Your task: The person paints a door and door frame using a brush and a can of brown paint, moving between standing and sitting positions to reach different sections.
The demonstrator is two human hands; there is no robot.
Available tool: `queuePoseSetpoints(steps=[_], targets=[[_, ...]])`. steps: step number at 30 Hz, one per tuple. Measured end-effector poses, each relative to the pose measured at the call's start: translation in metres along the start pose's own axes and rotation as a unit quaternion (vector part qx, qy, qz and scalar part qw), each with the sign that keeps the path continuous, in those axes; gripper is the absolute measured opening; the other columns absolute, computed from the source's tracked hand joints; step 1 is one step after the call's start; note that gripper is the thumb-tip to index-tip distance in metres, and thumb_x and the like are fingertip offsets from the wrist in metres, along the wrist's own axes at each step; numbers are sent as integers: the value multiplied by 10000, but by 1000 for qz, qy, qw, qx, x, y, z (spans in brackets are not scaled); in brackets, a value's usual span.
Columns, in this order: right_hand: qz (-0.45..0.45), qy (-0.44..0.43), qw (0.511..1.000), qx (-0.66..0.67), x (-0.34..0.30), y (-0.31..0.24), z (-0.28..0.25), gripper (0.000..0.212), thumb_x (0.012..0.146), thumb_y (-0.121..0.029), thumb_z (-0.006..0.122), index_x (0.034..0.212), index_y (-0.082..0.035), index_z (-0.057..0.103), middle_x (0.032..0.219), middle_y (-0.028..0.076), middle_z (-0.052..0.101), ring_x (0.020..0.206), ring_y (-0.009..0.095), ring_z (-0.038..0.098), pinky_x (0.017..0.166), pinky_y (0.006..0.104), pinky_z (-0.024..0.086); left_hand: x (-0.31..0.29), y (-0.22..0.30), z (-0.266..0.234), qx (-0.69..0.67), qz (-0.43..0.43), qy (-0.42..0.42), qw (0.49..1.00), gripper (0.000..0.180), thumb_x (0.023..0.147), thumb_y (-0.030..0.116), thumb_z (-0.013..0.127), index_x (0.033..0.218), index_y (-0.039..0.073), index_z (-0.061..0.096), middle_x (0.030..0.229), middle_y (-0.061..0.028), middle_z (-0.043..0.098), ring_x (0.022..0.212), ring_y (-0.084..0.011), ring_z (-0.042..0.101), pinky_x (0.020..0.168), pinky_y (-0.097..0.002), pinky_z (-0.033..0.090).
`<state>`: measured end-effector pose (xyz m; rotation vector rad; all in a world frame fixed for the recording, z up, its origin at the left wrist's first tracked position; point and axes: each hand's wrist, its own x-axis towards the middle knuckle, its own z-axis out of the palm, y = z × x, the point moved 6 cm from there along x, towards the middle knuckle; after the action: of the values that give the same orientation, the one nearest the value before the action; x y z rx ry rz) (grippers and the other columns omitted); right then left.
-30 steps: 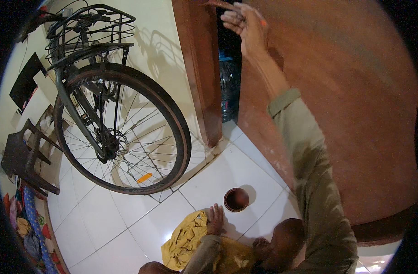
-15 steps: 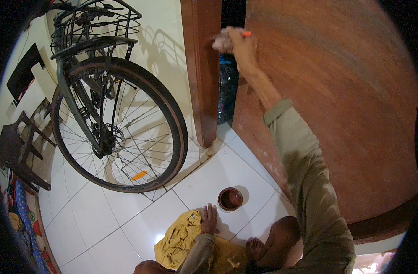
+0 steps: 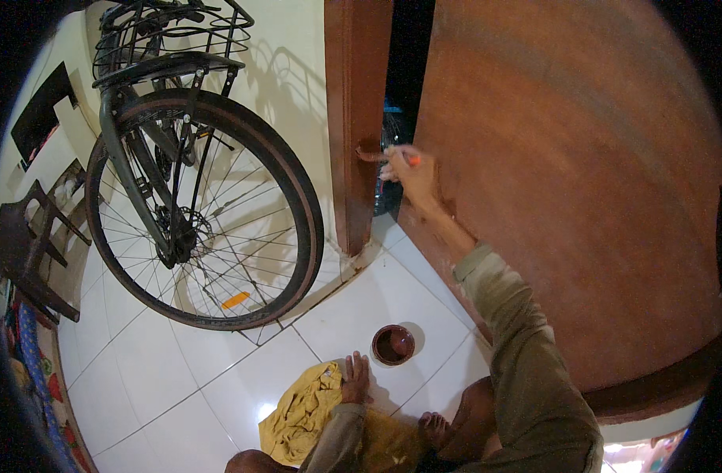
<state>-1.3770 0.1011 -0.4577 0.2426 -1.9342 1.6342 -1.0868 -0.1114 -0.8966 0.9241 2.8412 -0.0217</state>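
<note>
My right hand [image 3: 418, 180] is stretched out to the brown wooden door frame [image 3: 351, 94], with its fingers closed round what looks like a paintbrush [image 3: 414, 160]. Only the orange-red handle end shows clearly; the bristle end, toward the frame's edge, is blurred. Down on the white tiles, my left hand [image 3: 355, 380] lies with fingers extended, beside a crumpled yellow cloth [image 3: 302, 414], and holds nothing. A small round pot [image 3: 393, 344] with dark brown liquid in it stands on the floor just beyond that hand.
A bicycle [image 3: 314, 213] with a front basket leans close on the left. The brown door [image 3: 566, 181] fills the right side, ajar, with a large bottle [image 3: 391, 130] in the dark gap. A dark chair [image 3: 38, 236] stands at the far left.
My right hand has come down along the door frame, bringing the paintbrush lower and nearer to me. The left hand stays by the yellow cloth, and the view has shifted slightly.
</note>
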Motion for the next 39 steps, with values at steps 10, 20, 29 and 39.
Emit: queuePoseSetpoints(steps=[10,20,29,39], targets=[[-268,76,948,153,66,-152,0,236,966,-199,650,1039,21,695,918,100,745,814,173,708,767,276,556,-4,6,-16,190,-4,-86,978,903,892,496,516,1570,35,137,1626,-230,124,1470,-514,139,1172,-592,240],[92,-17,994,-56,-124,123,11,273,960,-170,638,1131,35,691,901,107,736,800,151,699,723,287,560,-5,-1,-21,-4,-13,-18,1000,1488,395,539,907,1543,-34,154,1596,-291,123,1473,-497,125,1185,-499,304],[-43,79,988,128,-16,-20,20,267,989,-225,612,1086,16,671,903,136,737,817,188,714,726,299,563,-9,-1,-35,57,-34,-51,997,1427,451,545,899,1554,6,170,1610,-245,138,1482,-453,147,1196,-477,283],[73,-5,986,-151,-81,132,-23,226,988,-168,563,1121,-13,659,878,93,715,674,112,631,574,236,492,5,13,-23,-5,-40,9,999,1410,444,453,931,1553,19,175,1612,-230,147,1480,-456,157,1197,-494,267]])
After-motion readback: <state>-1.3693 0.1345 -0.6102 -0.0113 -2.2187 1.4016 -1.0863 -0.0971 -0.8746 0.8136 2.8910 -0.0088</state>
